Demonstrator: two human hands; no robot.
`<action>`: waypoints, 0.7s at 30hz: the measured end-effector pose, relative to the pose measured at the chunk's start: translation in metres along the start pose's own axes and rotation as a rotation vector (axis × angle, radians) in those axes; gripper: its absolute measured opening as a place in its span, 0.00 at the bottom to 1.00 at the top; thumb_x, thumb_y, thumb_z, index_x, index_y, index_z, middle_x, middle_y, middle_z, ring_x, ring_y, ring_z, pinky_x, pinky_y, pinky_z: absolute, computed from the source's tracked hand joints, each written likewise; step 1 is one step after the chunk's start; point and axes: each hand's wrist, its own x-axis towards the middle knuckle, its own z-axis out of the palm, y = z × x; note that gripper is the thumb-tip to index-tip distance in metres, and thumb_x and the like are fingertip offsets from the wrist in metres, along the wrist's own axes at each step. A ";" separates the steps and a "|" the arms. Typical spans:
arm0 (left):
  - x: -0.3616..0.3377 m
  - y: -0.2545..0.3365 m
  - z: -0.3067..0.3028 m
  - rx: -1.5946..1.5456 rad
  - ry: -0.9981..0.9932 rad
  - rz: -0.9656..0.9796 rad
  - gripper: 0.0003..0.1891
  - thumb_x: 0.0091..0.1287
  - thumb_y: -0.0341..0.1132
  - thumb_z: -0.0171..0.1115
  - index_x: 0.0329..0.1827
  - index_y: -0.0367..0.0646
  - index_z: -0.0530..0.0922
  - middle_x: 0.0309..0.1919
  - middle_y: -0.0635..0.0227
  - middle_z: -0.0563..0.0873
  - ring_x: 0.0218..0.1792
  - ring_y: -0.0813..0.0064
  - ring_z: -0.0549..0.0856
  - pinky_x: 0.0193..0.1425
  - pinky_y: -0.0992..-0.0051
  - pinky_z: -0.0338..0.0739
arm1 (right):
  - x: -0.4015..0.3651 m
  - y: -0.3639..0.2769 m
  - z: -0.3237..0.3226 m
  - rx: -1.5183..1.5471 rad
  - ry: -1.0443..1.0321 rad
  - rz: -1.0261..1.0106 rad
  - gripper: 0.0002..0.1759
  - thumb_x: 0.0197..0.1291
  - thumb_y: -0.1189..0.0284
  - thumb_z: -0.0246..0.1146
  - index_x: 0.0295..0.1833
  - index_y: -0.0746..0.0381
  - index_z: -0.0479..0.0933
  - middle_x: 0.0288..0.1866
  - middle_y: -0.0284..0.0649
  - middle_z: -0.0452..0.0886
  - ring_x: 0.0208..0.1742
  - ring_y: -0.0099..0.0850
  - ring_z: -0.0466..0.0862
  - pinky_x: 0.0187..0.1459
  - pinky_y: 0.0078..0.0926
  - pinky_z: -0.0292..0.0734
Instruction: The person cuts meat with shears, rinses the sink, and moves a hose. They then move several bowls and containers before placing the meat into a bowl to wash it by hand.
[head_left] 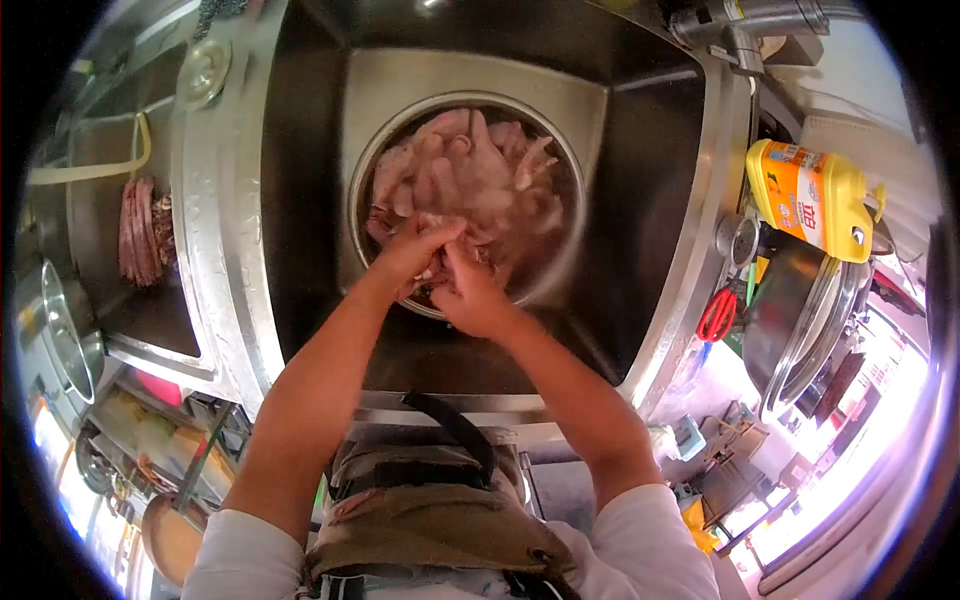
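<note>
Below me a round metal bowl (578, 190) stands in the sink, filled with cloudy water and pale pink pieces of raw meat (485, 165). At the near side of the bowl, my left hand (415, 248) and my right hand (475, 295) are close together. Both are closed, with a piece of reddish raw meat (434, 270) between them. The fingers partly hide this piece, so its full shape does not show.
The deep metal sink (650, 200) surrounds the bowl. In a second basin on the left lie dark reddish strips (139, 232) beside a pale hose (95, 172). A yellow bottle (812, 200) and red-handled scissors (716, 315) are at the right edge. A faucet (745, 22) is at upper right.
</note>
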 end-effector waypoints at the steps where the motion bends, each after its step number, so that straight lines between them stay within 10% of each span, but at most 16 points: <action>1: -0.003 0.005 -0.002 0.033 -0.036 -0.007 0.20 0.62 0.43 0.63 0.52 0.43 0.73 0.33 0.66 0.82 0.26 0.77 0.80 0.23 0.77 0.73 | -0.002 0.011 -0.008 0.061 -0.003 0.093 0.27 0.55 0.77 0.56 0.62 0.65 0.64 0.47 0.48 0.77 0.47 0.36 0.79 0.49 0.31 0.75; 4: -0.005 0.009 -0.010 0.022 -0.091 0.017 0.12 0.57 0.30 0.62 0.44 0.40 0.76 0.29 0.64 0.83 0.21 0.76 0.80 0.18 0.79 0.70 | -0.004 0.019 -0.041 0.131 0.279 0.436 0.16 0.59 0.75 0.55 0.53 0.67 0.73 0.34 0.50 0.82 0.35 0.45 0.82 0.40 0.36 0.77; 5: -0.011 0.014 -0.005 0.029 -0.019 0.012 0.12 0.57 0.29 0.61 0.44 0.39 0.76 0.29 0.63 0.83 0.21 0.75 0.81 0.18 0.79 0.70 | 0.004 0.064 -0.051 -0.397 0.568 0.024 0.14 0.57 0.76 0.57 0.50 0.69 0.73 0.40 0.55 0.80 0.41 0.48 0.80 0.45 0.39 0.76; 10: -0.003 -0.013 -0.020 -0.169 -0.117 0.056 0.12 0.57 0.28 0.57 0.45 0.38 0.75 0.30 0.61 0.83 0.23 0.71 0.83 0.18 0.78 0.72 | 0.040 0.135 -0.081 -0.901 0.453 0.217 0.23 0.51 0.71 0.65 0.52 0.71 0.73 0.50 0.57 0.76 0.50 0.52 0.75 0.54 0.42 0.70; 13: -0.027 -0.004 -0.023 -0.199 -0.089 0.026 0.14 0.56 0.27 0.55 0.47 0.40 0.74 0.28 0.62 0.82 0.24 0.72 0.82 0.19 0.79 0.72 | 0.052 0.116 -0.072 -0.485 0.278 0.707 0.23 0.51 0.69 0.66 0.52 0.69 0.75 0.48 0.54 0.79 0.49 0.48 0.78 0.50 0.39 0.74; 15: -0.021 -0.021 -0.045 -0.237 -0.152 -0.065 0.14 0.57 0.29 0.55 0.47 0.40 0.73 0.28 0.62 0.82 0.22 0.73 0.80 0.17 0.80 0.69 | 0.041 0.186 -0.064 -0.631 0.298 0.292 0.20 0.52 0.69 0.65 0.49 0.68 0.76 0.47 0.52 0.80 0.48 0.44 0.80 0.47 0.37 0.75; 21: -0.051 0.004 -0.034 -0.209 -0.106 -0.195 0.13 0.66 0.43 0.54 0.37 0.42 0.77 0.22 0.63 0.81 0.17 0.76 0.77 0.07 0.81 0.57 | 0.002 0.115 -0.085 -0.422 0.432 0.023 0.13 0.52 0.77 0.62 0.45 0.68 0.78 0.45 0.45 0.81 0.46 0.38 0.81 0.47 0.32 0.76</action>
